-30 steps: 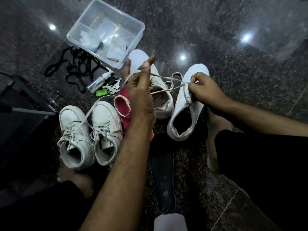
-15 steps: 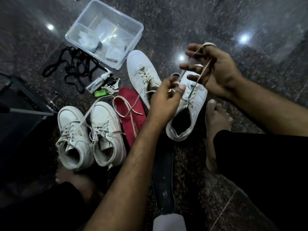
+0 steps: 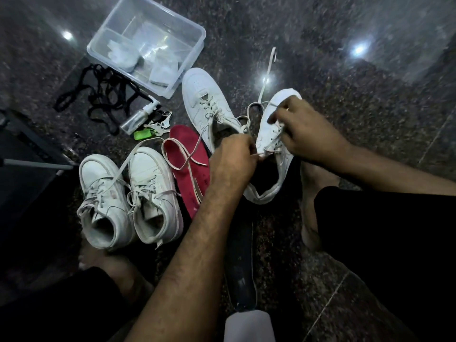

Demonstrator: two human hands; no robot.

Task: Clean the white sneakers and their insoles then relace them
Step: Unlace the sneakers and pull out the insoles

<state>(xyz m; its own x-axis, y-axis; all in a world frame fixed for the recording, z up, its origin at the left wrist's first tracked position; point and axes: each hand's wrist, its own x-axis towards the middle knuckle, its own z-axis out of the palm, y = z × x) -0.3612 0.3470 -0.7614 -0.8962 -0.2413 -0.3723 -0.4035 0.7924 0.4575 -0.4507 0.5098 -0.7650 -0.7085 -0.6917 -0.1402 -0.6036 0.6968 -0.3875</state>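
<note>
The dark floor point(image 3: 357, 114) lies open to the right of the sneaker point(image 3: 274, 149) both hands work on, and beyond its toe save for a loose lace end point(image 3: 267, 70). Left of it the way is crowded: a second sneaker point(image 3: 207, 104), a red insole point(image 3: 187, 154) draped with lace, then a high-top pair point(image 3: 128, 193) side by side. Farther back a clear bin point(image 3: 148, 43), black laces point(image 3: 98, 95), spray bottle point(image 3: 139, 117) and keys point(image 3: 158, 127) cluster. A dark insole point(image 3: 240, 265) lies near the person's legs
</note>
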